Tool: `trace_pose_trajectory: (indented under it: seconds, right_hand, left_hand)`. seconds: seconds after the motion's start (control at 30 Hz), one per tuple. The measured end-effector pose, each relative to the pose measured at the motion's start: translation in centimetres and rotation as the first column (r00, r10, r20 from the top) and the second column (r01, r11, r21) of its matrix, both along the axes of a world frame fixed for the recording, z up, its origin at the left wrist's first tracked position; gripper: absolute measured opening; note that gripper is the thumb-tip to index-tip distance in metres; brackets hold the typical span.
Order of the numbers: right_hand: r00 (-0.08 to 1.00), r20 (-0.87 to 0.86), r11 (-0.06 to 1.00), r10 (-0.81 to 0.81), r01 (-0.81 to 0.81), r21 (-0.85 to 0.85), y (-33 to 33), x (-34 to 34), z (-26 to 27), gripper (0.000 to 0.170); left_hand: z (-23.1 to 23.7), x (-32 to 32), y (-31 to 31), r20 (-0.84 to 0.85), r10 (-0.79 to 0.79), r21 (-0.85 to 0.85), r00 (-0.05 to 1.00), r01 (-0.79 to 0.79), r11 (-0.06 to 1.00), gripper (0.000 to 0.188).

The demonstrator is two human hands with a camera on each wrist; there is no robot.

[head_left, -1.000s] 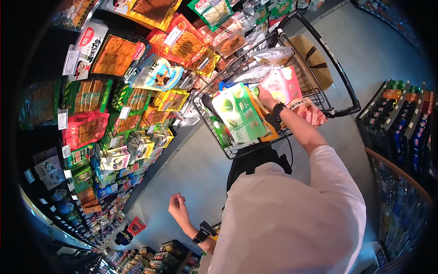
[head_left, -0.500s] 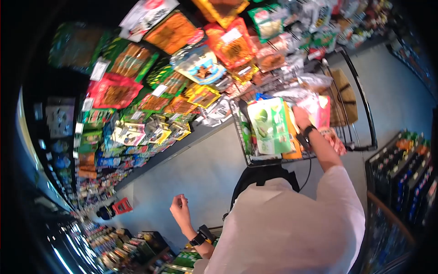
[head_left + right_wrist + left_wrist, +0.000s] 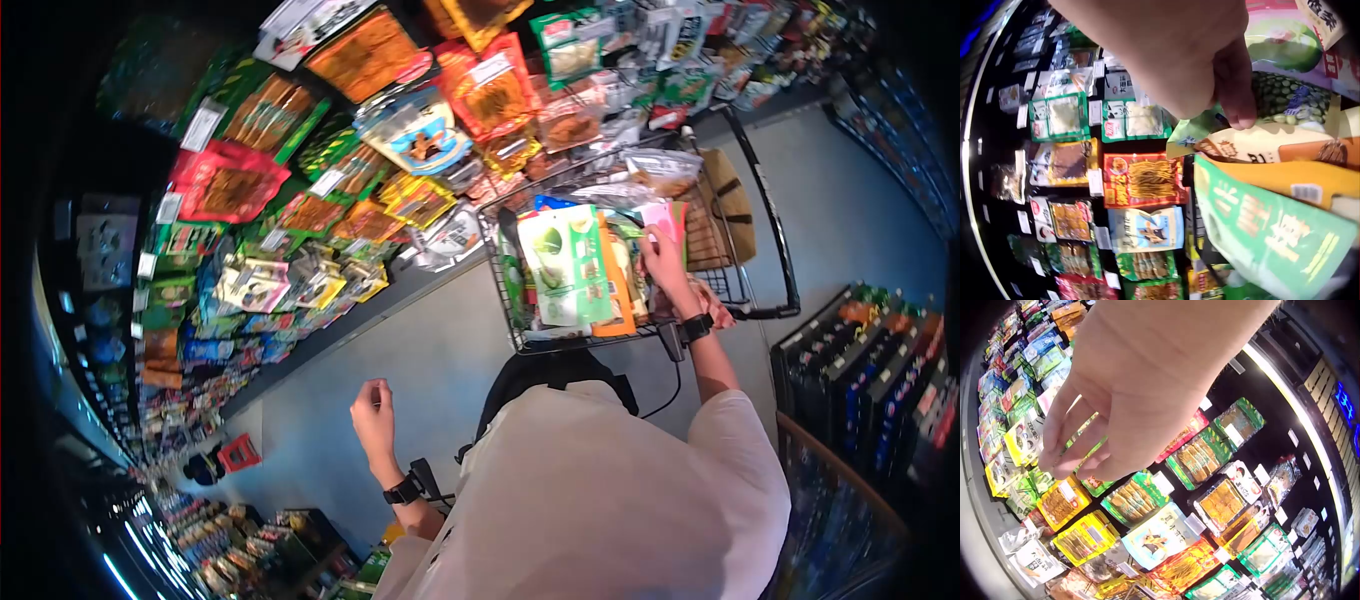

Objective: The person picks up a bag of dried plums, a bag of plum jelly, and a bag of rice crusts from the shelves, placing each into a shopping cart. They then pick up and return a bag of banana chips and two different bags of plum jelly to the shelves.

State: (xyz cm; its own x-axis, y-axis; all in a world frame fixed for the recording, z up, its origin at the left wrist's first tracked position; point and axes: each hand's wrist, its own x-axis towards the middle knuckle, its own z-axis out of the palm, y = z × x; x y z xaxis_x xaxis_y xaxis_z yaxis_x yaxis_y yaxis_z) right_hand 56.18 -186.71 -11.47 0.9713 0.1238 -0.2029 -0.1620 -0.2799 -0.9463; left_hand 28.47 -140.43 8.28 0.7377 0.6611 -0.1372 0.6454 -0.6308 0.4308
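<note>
My right hand is over a wire shopping cart full of packaged food. In the right wrist view its fingers pinch the top corner of a light green bag of green peas; the thumb is hidden. Beside it stand an orange-yellow packet and a large green and white pouch. A pink package lies just past the fingers. My left hand hangs over the aisle floor, fingers loosely curled, holding nothing. From its wrist camera it overlaps the snack shelves.
Racks of hanging snack packets run along the left and far side of the aisle. Silver bags fill the cart's far part, and a brown paper bag sits near its handle. Drink shelves stand at right; a red basket is down the aisle.
The head view has turned, shifting cart and shelves across the picture. My right hand has drawn back slightly from among the packages, so its fingers show more. The left hand still hangs free.
</note>
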Motion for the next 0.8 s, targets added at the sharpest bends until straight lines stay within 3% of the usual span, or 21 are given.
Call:
trace_pose_trajectory:
  seconds: [0.23, 0.37, 0.47, 0.53, 0.6, 0.67, 0.7, 0.73, 0.77, 0.8]
  right_hand:
    - [0.987, 0.152, 0.996, -0.055, 0.066, -0.068, 0.0, -3.7, 7.0, 0.011]
    - [0.987, 0.162, 0.998, -0.012, 0.002, 0.06, 2.2, -6.8, 10.6, 0.012]
    - [0.988, 0.151, 0.973, 0.04, -0.073, 0.221, 4.2, -8.7, 12.8, 0.012]
    - [0.991, 0.077, 0.918, 0.109, -0.131, 0.376, 5.9, -10.0, 13.4, 0.01]
    - [0.977, 0.004, 0.861, 0.212, -0.188, 0.473, 8.2, -11.2, 14.5, 0.006]
    - [0.933, 0.016, 0.824, 0.361, -0.327, 0.462, 10.8, -13.2, 14.9, 0.005]
    - [0.897, 0.03, 0.793, 0.44, -0.405, 0.455, 12.3, -14.3, 15.2, 0.004]
    - [0.854, 0.069, 0.754, 0.516, -0.491, 0.437, 13.8, -15.5, 15.6, 0.005]
    - [0.801, 0.104, 0.708, 0.589, -0.574, 0.413, 15.1, -16.7, 16.0, 0.005]
    - [0.747, 0.056, 0.684, 0.662, -0.633, 0.362, 16.4, -17.8, 16.6, 0.005]
  left_hand:
    - [0.2, 1.7, -0.9, 0.004, -0.048, -0.022, 0.999, 0.049, 0.999, 0.02]
    - [0.4, 3.0, -2.4, 0.035, -0.115, -0.104, 0.993, 0.118, 0.987, 0.021]
    - [1.4, 4.9, -5.5, 0.039, -0.26, -0.17, 0.965, 0.262, 0.95, 0.02]
    - [1.1, 5.5, -6.6, 0.105, -0.484, -0.26, 0.869, 0.493, 0.83, 0.024]
    - [2.1, 6.5, -9.0, 0.189, -0.596, -0.302, 0.78, 0.624, 0.721, 0.051]
    - [1.0, 6.2, -10.5, 0.335, -0.638, -0.287, 0.694, 0.72, 0.632, 0.086]
    - [0.4, 5.7, -10.5, 0.297, -0.68, -0.305, 0.671, 0.741, 0.598, 0.106]
    - [0.4, 5.7, -10.7, 0.378, -0.676, -0.386, 0.633, 0.771, 0.506, 0.115]
    - [1.6, 5.2, -11.2, 0.44, -0.6, -0.452, 0.669, 0.742, 0.496, 0.091]
    - [1.8, 4.7, -10.6, 0.239, -0.695, -0.599, 0.678, 0.666, 0.444, 0.077]
